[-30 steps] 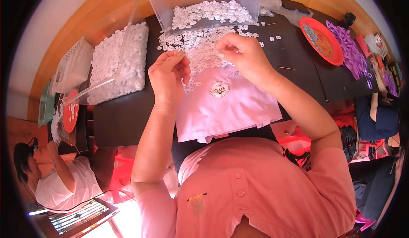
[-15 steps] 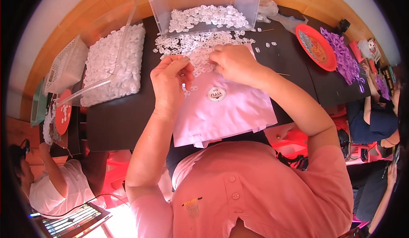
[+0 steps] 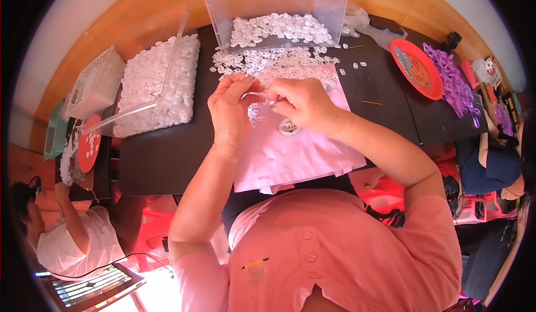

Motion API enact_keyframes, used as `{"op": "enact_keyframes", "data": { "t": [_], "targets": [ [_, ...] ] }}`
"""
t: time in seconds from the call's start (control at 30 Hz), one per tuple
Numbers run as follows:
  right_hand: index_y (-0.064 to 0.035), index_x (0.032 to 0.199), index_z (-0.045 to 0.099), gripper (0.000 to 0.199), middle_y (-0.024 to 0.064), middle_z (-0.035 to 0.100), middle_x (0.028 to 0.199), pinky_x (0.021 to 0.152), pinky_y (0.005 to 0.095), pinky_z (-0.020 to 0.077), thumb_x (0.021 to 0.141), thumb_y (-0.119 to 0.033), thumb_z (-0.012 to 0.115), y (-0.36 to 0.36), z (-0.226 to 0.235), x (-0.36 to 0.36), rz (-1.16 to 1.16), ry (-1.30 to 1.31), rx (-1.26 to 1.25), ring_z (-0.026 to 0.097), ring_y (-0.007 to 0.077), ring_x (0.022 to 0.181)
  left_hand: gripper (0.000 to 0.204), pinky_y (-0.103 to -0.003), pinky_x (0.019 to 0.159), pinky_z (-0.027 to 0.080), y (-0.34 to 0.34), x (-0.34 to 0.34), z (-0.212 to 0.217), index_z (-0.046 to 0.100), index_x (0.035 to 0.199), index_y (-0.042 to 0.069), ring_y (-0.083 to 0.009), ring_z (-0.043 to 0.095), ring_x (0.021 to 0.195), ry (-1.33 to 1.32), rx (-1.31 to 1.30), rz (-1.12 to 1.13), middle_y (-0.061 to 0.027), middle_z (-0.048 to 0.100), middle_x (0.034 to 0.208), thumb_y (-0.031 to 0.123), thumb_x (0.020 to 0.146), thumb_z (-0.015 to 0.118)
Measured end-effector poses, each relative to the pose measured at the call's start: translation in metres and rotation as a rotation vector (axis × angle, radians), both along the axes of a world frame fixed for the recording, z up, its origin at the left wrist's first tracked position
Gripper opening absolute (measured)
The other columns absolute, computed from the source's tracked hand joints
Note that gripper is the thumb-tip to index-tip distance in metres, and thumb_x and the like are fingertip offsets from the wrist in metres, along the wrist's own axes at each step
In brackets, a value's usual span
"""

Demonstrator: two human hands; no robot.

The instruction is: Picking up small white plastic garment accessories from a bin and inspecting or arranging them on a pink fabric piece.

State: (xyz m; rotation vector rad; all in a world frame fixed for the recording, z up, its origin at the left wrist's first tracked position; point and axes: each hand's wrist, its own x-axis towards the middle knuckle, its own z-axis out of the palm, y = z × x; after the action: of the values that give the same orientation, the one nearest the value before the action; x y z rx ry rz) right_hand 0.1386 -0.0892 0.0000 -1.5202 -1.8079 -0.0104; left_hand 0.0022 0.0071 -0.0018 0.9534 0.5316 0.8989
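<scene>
My left hand [image 3: 229, 108] is raised over the pink cloth bag [image 3: 301, 150], thumb and fingertips pinched together. A bit of white shows between them, seemingly one of the small white plastic links, mostly hidden by the fingers. Close beside it on the right, my right hand [image 3: 304, 102] pinches a small white plastic link [image 3: 272, 103] between thumb and curled forefinger. The two sets of fingertips nearly meet. Loose white plastic links [image 3: 240, 60] with holes lie spread beyond the hands, some on the bag's far part.
A clear bin [image 3: 340, 27] lies tipped at the back, spilling links. Left stands a clear box [image 3: 151, 88] heaped with white pieces. On the right are a red plate [image 3: 432, 88], purple chain links [image 3: 455, 88] and a thin needle-like stick [image 3: 372, 103]. Other people sit at both sides.
My right hand has drawn back from the pile toward my left hand and now shows a white link in its pinch. The view has shifted slightly.
</scene>
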Motion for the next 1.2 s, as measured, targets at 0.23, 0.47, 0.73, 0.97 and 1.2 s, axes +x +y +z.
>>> {"op": "enact_keyframes", "data": {
  "t": [0.23, 0.47, 0.73, 0.97, 1.2],
  "targets": [
    [-0.0036, 0.083, 0.058, 0.009, 0.0112, 0.064, 0.069, 0.056, 0.0341, 0.0492, 0.076, -0.001, 0.063, 0.014, -0.007, -0.030, 0.193, 0.570, 0.024, 0.064, 0.0245, 0.061, 0.014, -0.036, 0.074, 0.049, -0.001, -0.004, 0.004, 0.053, 0.099, 0.004, -0.0233, 0.061, 0.085, -0.097, -0.129, -0.114, -0.0143, 0.064, 0.098, 0.016, 0.093, 0.050],
    [0.0024, 0.092, 0.062, 0.011, 0.0055, 0.065, 0.085, 0.072, 0.0260, 0.0514, 0.082, 0.003, 0.066, 0.014, 0.001, -0.038, 0.200, 0.961, -0.323, 0.062, 0.0119, 0.080, 0.012, -0.036, 0.070, 0.052, -0.004, -0.007, 0.008, 0.053, 0.097, 0.003, -0.0240, 0.062, 0.084, -0.181, -0.138, -0.066, -0.0151, 0.062, 0.101, 0.014, 0.091, 0.052],
    [-0.0015, 0.097, 0.064, 0.014, 0.0012, 0.063, 0.086, 0.067, 0.0229, 0.0485, 0.083, 0.003, 0.063, 0.001, 0.013, -0.021, 0.088, 1.107, -0.176, 0.060, 0.0081, 0.079, 0.014, -0.035, 0.074, 0.050, -0.009, 0.000, -0.001, 0.057, 0.095, -0.002, -0.0223, 0.062, 0.084, -0.143, 0.034, 0.058, -0.0141, 0.063, 0.095, 0.009, 0.088, 0.056],
    [-0.0018, 0.097, 0.065, 0.012, 0.0026, 0.065, 0.085, 0.065, 0.0230, 0.0477, 0.085, -0.002, 0.064, -0.004, 0.026, 0.004, 0.031, 1.214, -0.124, 0.061, 0.0095, 0.075, 0.012, -0.028, 0.073, 0.049, -0.022, 0.002, 0.004, 0.062, 0.089, -0.001, -0.0151, 0.060, 0.076, 0.023, 0.173, -0.008, -0.0077, 0.065, 0.083, 0.010, 0.087, 0.063],
    [-0.0012, 0.098, 0.066, 0.014, 0.0032, 0.066, 0.085, 0.065, 0.0237, 0.0484, 0.085, -0.004, 0.065, -0.006, 0.026, 0.005, 0.043, 1.160, -0.118, 0.060, 0.0091, 0.073, 0.011, -0.027, 0.071, 0.048, -0.024, 0.002, 0.002, 0.063, 0.089, -0.001, -0.0138, 0.059, 0.072, 0.043, 0.203, -0.027, -0.0068, 0.065, 0.079, 0.010, 0.087, 0.064]
  ]
}}
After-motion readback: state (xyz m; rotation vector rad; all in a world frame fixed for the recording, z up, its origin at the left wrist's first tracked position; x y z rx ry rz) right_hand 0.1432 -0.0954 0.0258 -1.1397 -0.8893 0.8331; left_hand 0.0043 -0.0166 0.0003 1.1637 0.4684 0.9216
